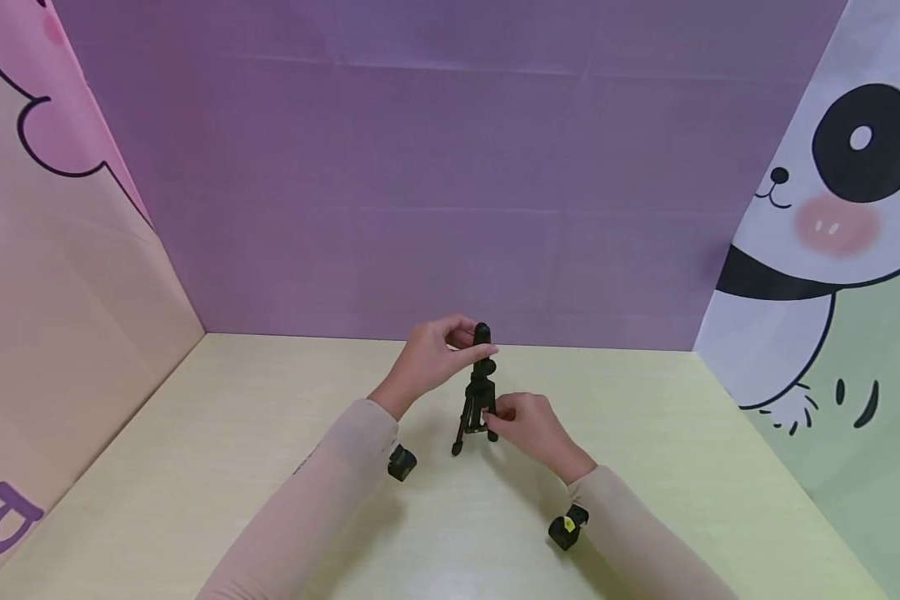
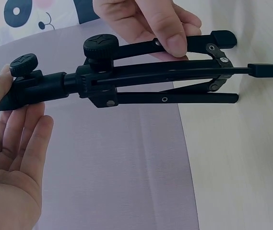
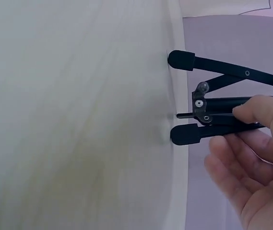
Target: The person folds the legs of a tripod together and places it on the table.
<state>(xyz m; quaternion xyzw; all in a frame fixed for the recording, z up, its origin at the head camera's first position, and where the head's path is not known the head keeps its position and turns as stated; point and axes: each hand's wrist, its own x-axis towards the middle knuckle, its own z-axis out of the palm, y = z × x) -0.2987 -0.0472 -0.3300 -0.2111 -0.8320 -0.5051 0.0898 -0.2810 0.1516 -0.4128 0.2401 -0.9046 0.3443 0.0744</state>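
Observation:
A small black tripod (image 1: 480,392) stands upright near the middle of the table, its legs partly spread. My left hand (image 1: 438,354) pinches its top section between thumb and fingers, beside a round knob (image 2: 24,64). Lower down, my right hand (image 1: 531,425) grips one leg with thumb and fingertips. In the left wrist view a larger knob (image 2: 100,46) sits at the collar where the legs join. Rubber feet (image 3: 182,60) cap the legs, and hinged braces link them to the centre column. The right wrist view shows the feet at the table surface.
The pale wooden table (image 1: 270,417) meets a purple back panel (image 1: 450,167). Printed side panels stand left and right, the right one with a panda (image 1: 840,225). A small black camera (image 1: 402,462) is worn at the left wrist, another (image 1: 567,527) at the right.

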